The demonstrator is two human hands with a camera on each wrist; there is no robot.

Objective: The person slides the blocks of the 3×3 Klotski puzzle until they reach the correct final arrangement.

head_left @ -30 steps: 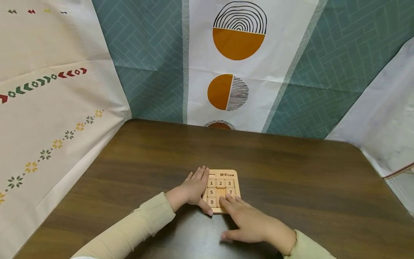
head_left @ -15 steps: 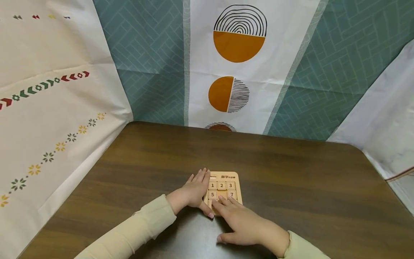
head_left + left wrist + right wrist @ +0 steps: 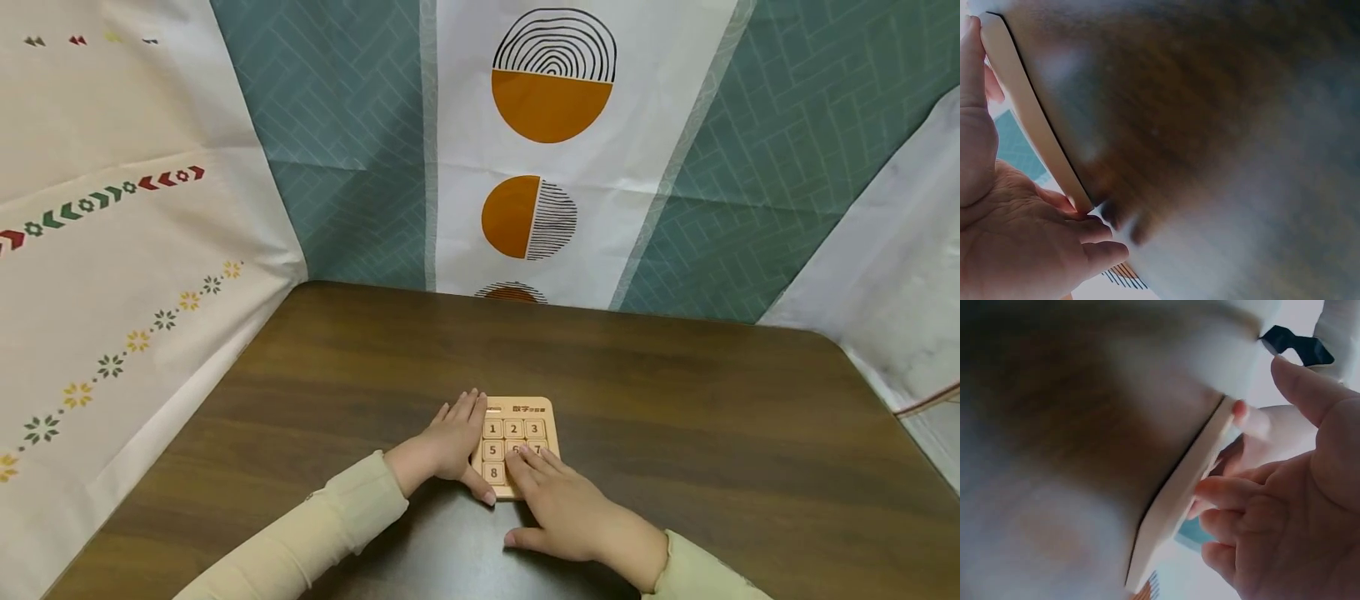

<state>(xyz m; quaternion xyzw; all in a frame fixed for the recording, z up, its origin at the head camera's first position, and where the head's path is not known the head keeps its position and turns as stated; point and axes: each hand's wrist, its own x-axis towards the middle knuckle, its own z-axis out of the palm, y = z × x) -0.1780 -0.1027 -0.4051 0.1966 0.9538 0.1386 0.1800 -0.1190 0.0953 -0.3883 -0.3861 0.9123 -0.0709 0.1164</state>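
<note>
A wooden number sliding puzzle [image 3: 550,417] lies flat on the table, seen from its edge in both wrist views. Its top row reads 1, 2, 3, with 5, 6 and 7 below and 8 at the lower left; the rest of the bottom row is covered. My left hand [image 3: 452,442] holds the puzzle's left side, thumb at the near corner and fingers toward the far one. With extended fingers, my right hand [image 3: 562,504] touches the tiles around 6 and 7, its thumb held apart off the near edge.
The dark wooden table [image 3: 712,433] stretches out on every side of the puzzle. Behind it hangs a teal and white patterned cloth [image 3: 345,167]. A cream cloth [image 3: 112,275] borders the left, and a white cloth [image 3: 907,242] the right.
The middle slot, vacant in both earlier frames, now holds tile 6. My right fingers dipped toward the bottom row, then moved up to the middle row. The left hand kept its place.
</note>
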